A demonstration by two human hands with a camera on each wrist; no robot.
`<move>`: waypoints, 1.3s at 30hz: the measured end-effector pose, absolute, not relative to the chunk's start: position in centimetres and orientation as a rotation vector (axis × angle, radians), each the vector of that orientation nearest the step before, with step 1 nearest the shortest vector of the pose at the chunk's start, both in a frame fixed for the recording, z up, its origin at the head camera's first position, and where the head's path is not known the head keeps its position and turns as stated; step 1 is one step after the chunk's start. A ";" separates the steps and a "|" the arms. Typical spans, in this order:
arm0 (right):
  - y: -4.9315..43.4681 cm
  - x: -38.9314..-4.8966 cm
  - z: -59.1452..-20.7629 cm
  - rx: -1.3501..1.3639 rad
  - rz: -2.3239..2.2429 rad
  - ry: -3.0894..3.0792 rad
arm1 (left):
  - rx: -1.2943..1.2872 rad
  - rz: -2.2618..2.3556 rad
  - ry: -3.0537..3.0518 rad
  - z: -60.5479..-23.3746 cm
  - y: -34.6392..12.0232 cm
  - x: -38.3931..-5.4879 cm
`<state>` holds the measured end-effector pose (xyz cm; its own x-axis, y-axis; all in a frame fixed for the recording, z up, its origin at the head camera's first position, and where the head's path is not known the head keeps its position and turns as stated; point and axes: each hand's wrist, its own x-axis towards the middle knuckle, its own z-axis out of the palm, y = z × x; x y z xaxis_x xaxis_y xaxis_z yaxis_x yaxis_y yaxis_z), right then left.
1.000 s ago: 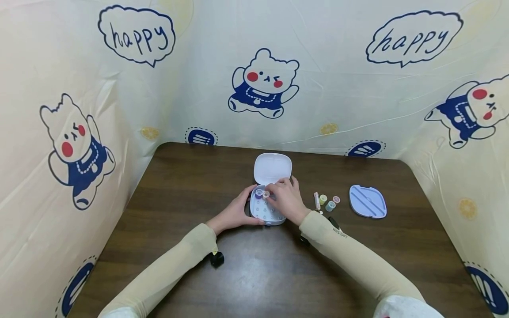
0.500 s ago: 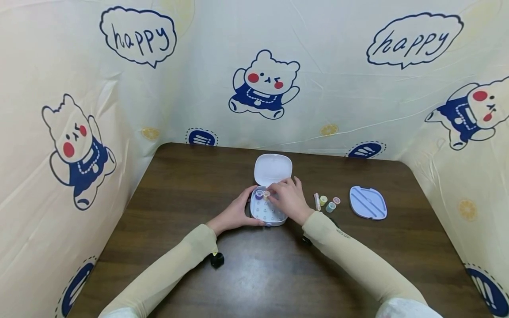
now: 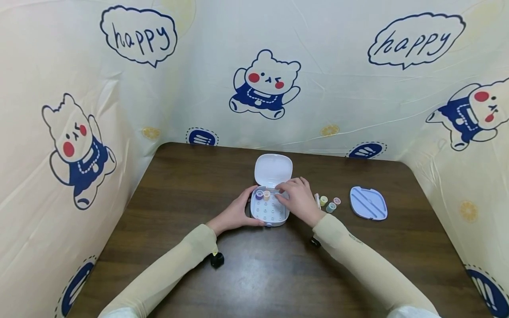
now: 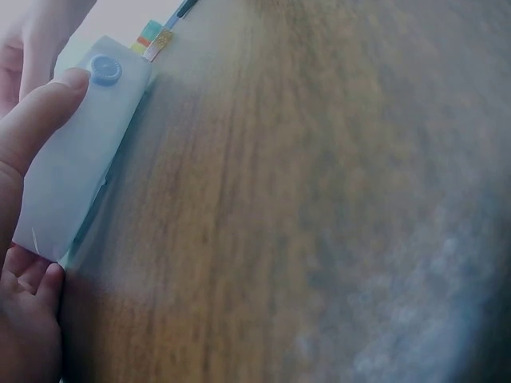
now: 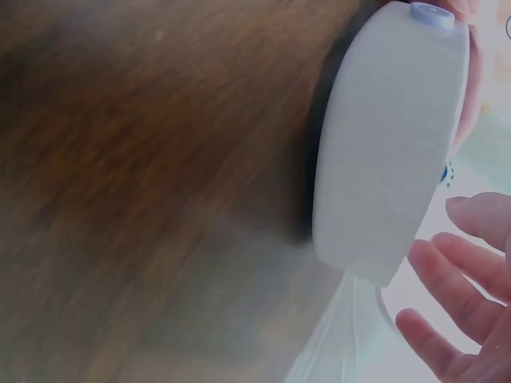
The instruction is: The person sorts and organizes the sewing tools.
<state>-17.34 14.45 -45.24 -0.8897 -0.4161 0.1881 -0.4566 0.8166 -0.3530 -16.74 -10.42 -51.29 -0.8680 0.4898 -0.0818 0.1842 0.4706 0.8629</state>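
Our left hand (image 3: 236, 213) curls round the left side of a shallow white plastic box with rounded corners (image 3: 269, 225), its thumb pressed along the front wall. Our left wrist view shows the tip of that thumb just beside a small round bluish latch button (image 4: 105, 70) on that wall. Our right hand (image 3: 300, 198) is loosely spread, thumb and fingers apart with nothing between them, its fingertips at the rear right part of the box; whether any of them touches it, we cannot tell.

We see the box flat near the middle of a dark brown wood-grain table (image 3: 199, 176), its white rounded lid (image 3: 273, 168) thrown back behind it. Rows of short pegs stand on the box's floor. In the rear row we find a purple spool (image 3: 259, 194) at the left, and just right of it a peach spool (image 3: 267, 195).

To the right of our right hand lie a yellow-green spool (image 3: 324, 200), a teal spool (image 3: 331, 207) and a pink spool (image 3: 337, 201), with a slim whitish stick-like piece (image 3: 317, 199) partly hidden by the hand. Farther right we see a periwinkle rounded plastic tray (image 3: 368, 203) with a diagonal bar. Pale fabric printed with cartoon bears (image 3: 334, 66) surrounds our table.
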 end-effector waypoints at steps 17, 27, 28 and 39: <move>17.8 -16.0 -44.4 0.700 0.608 -2.803 | 0.553 1.342 2.428 -51.3 -10.4 -16.6; 20.3 -15.4 -44.6 0.673 0.523 -2.800 | 0.563 1.342 2.433 -51.4 -10.4 -16.6; 20.5 -15.3 -44.6 0.667 0.524 -2.804 | 0.563 1.346 2.432 -51.3 -10.3 -16.6; 23.4 -14.3 -44.9 0.596 0.496 -2.920 | 0.555 1.335 2.429 -51.2 -10.4 -16.6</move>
